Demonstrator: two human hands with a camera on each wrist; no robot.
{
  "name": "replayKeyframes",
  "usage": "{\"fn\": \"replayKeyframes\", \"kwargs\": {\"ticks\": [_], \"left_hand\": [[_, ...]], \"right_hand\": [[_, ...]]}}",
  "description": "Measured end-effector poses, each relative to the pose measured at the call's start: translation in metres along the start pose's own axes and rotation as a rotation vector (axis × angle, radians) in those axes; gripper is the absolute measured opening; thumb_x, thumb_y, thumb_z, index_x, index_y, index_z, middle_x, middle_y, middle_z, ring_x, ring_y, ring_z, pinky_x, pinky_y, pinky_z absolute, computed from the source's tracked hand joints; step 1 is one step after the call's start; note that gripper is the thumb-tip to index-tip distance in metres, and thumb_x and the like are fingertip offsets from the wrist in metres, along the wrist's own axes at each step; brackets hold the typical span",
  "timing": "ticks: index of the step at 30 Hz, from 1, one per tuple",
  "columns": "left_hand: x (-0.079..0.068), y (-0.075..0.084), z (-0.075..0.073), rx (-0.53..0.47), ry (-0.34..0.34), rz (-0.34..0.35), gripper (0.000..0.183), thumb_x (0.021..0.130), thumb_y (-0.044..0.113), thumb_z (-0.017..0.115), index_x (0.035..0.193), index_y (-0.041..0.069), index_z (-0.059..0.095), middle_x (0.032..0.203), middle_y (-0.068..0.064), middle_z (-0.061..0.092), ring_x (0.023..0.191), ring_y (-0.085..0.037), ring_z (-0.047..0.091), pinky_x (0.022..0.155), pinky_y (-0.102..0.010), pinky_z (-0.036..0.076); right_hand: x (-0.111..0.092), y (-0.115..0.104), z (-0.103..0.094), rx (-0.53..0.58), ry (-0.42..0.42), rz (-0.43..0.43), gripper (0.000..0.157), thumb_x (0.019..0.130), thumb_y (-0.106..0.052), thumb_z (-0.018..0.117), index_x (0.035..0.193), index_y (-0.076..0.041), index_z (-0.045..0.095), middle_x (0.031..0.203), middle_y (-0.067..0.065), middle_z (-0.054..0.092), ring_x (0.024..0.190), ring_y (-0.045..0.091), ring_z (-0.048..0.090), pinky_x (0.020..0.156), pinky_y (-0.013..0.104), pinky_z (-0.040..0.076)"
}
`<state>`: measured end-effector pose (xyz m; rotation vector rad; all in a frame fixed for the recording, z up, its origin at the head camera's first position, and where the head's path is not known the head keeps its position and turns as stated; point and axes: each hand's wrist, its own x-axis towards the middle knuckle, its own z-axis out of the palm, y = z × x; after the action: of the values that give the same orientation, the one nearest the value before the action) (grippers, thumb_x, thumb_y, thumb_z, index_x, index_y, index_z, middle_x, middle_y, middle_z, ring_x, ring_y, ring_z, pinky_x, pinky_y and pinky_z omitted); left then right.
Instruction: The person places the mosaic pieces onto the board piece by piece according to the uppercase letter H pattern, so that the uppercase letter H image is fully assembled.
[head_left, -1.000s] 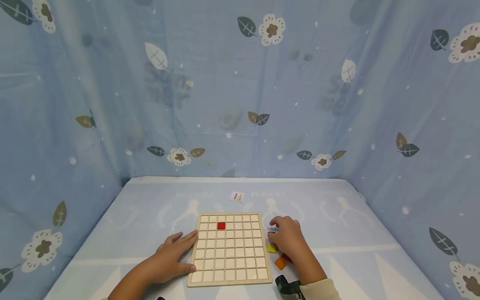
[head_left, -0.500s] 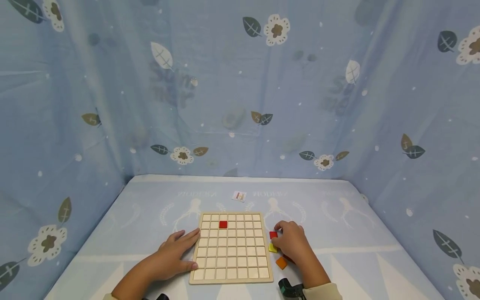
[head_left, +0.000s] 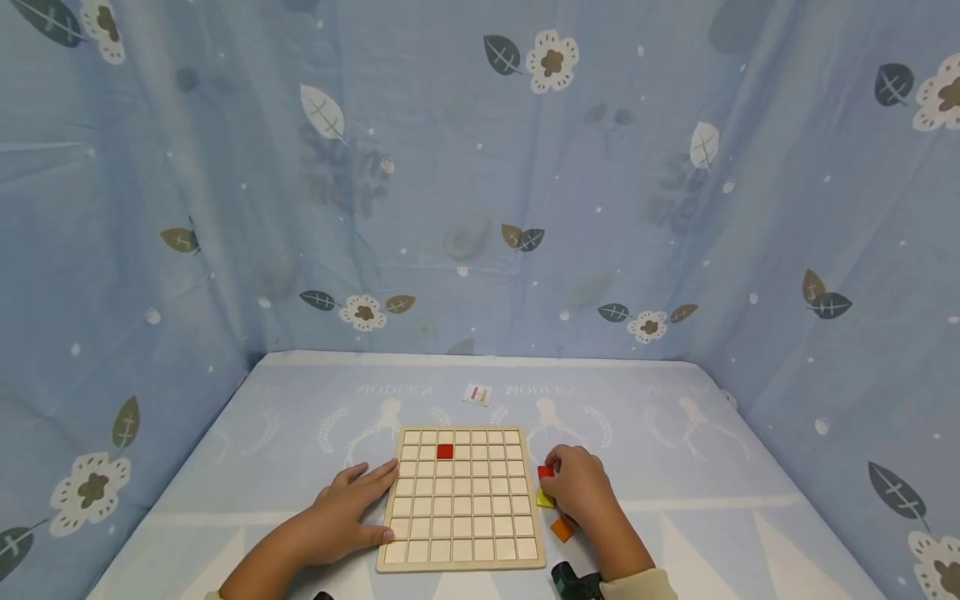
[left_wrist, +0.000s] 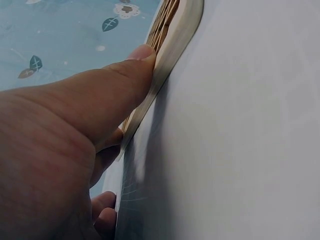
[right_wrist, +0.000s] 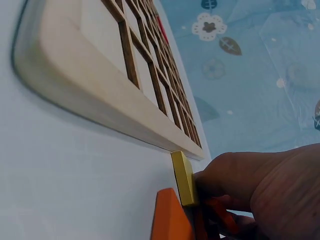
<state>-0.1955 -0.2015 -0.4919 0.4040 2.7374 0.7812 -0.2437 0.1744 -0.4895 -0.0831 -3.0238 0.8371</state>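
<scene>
A wooden grid board (head_left: pixel 461 570) lies on the table with one red tile (head_left: pixel 445 451) in a cell of its second row from the back. My left hand (head_left: pixel 341 517) rests against the board's left edge, fingers spread, thumb on the rim (left_wrist: pixel 175 47). At the board's right side my right hand (head_left: pixel 583 486) is curled, with thumb and forefinger at a loose red tile (head_left: pixel 545 472), apparently pinching it. A yellow tile (head_left: pixel 544 498) lies below the thumb, and an orange tile (head_left: pixel 562 529) nearer me. More orange pieces (right_wrist: pixel 222 215) show under the right hand, partly hidden.
Behind the board lies a small printed card (head_left: pixel 477 394). Blue flowered curtains (head_left: pixel 465 183) enclose the table (head_left: pixel 720 467) at the back and sides. A dark device (head_left: pixel 573 581) sits by the right wrist.
My right hand has moved slightly, its forefinger and thumb drawing together beside the loose red tile, which shows more now. My left hand stays at the board's edge.
</scene>
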Motion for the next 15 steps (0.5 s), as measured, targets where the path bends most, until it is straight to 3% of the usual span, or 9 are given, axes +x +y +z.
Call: {"fn": "replayKeyframes", "kwargs": {"ticks": [15], "left_hand": [[-0.0007, -0.0005, -0.0021, -0.026, -0.022, 0.043, 0.097, 0.084, 0.057, 0.08, 0.164, 0.021, 0.038, 0.174, 0.008, 0.025, 0.157, -0.052, 0.014, 0.111, -0.084, 0.015]], "right_hand": [[0.0047, 0.0006, 0.0003, 0.051, -0.033, 0.013, 0.017, 0.089, -0.023, 0.083, 0.094, -0.012, 0.071, 0.081, 0.003, 0.057, 0.073, 0.02, 0.053, 0.063, 0.032, 0.046]]}}
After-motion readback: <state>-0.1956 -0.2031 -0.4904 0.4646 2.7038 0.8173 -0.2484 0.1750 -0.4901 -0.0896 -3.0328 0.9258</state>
